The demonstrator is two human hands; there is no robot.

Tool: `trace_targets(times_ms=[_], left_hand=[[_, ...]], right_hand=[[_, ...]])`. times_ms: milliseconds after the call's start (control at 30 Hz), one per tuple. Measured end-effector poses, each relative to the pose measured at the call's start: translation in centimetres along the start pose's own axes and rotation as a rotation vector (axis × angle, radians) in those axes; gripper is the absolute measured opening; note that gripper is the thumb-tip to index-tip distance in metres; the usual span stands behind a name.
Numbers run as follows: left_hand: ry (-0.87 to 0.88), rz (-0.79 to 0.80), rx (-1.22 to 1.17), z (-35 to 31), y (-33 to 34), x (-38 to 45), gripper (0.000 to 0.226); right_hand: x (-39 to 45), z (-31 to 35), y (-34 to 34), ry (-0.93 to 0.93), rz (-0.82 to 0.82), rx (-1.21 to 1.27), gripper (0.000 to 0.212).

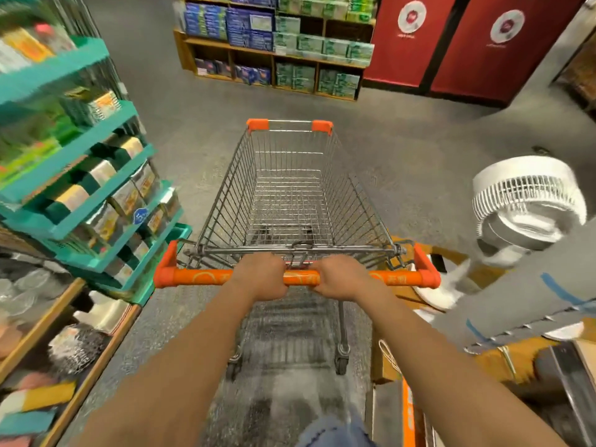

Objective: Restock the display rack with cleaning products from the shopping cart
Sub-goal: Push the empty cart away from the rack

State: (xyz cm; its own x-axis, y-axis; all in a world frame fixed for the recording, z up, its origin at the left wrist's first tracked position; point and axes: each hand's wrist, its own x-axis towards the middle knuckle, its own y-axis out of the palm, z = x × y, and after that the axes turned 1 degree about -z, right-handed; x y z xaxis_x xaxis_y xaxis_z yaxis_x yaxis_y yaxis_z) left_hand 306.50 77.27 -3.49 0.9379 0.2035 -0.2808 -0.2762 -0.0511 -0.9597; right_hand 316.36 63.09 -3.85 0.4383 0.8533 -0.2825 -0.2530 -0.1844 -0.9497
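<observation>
Both hands, left [263, 276] and right [342, 276], fists closed (arms outstretched).

No text sharp enough to read, blurred pale markings on the orange plastic cart handle [296, 277], smeared digits on a round blue sticker [140, 216] on the teal display rack [96, 201], illegible white circular emblems [412, 16] on red panels [409, 43]

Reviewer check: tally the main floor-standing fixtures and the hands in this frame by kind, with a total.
Shopping cart: 1, basket looks empty
Teal display rack: 1
White fan: 1
Red panels: 2
Hands on the cart handle: 2, left hand and right hand
Total: 7
</observation>
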Motion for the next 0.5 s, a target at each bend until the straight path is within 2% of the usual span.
trace_targets(times_ms=[100, 267, 400, 500], left_hand=[[-0.044, 0.002, -0.023, 0.9, -1.4, 5.4, 0.015], [-0.159, -0.017, -0.057, 2.0, -4.2, 14.3, 0.017], [-0.220, 0.003, -0.085, 3.0, -6.2, 21.5, 0.022], [-0.240, 0.018, -0.103, 3.8, -7.5, 26.6, 0.018]], right_hand=[[3.9, -5.2, -1.8, 0.014, 0.000, -0.019, 0.023], [10.8, -13.0, -5.1, -0.004, 0.023, 0.006, 0.016], [16.6, -19.3, -7.5, 0.011, 0.070, 0.023, 0.024], [20.8, -22.9, -8.8, -0.020, 0.042, 0.023, 0.017]])
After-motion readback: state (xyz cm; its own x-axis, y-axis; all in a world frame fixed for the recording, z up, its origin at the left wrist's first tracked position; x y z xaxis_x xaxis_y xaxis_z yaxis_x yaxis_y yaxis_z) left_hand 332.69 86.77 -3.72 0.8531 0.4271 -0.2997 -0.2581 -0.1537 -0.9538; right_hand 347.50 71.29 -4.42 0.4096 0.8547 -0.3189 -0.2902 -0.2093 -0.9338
